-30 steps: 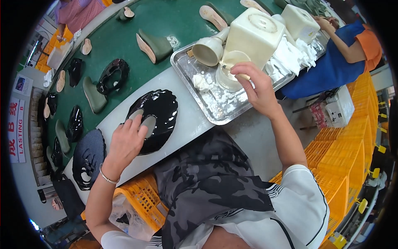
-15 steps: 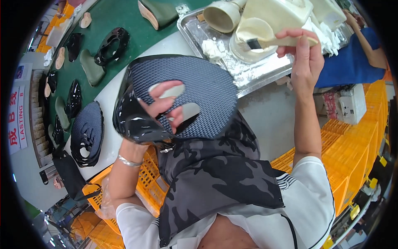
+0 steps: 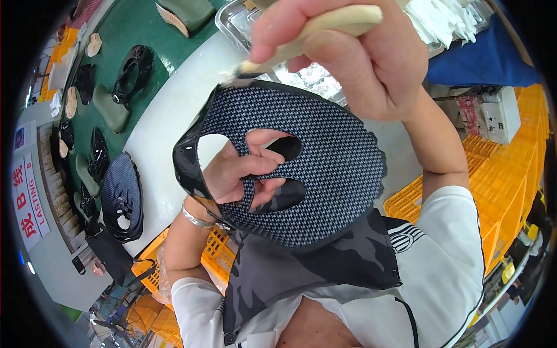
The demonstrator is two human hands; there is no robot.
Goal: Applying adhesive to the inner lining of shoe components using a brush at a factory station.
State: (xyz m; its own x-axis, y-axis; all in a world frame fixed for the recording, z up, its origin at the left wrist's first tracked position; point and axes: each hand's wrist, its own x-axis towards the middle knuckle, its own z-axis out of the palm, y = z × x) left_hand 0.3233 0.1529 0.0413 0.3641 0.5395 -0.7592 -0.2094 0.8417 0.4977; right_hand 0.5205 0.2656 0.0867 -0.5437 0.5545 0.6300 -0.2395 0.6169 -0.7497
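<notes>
Head camera: a worker's right hand (image 3: pixel 371 64) grips a pale-handled brush (image 3: pixel 342 20) between thumb and fingers, its whitish bristles at the far edge of a shoe upper (image 3: pixel 336 156), apparently touching it. The left hand (image 3: pixel 232 174), below and to the left of the right, grasps that piece from beneath, fingers threaded through its openings, so the houndstooth lining faces up and the glossy black outer side shows beside the left wrist. The upper is held above the worker's camouflage apron (image 3: pixel 301 296), directly around the left hand and below the right.

Left of the left hand, a second upper (image 3: pixel 123 191) lies lining-up on the pale strip of the worktop (image 3: pixel 174 124). Beyond it, farther left, a green shoe form (image 3: pixel 110 107) rests near a glossy black shoe (image 3: pixel 133 72). A metal tray (image 3: pixel 232 26) stands beyond the right hand, partly hidden by it, and white cloths (image 3: pixel 444 20) are heaped to the right.

The step in hand appears to be brushing a whitish substance onto the lining's margin. The next stroke would call for a steady left hand and bristles tracking the edge, clear of the left fingers.
</notes>
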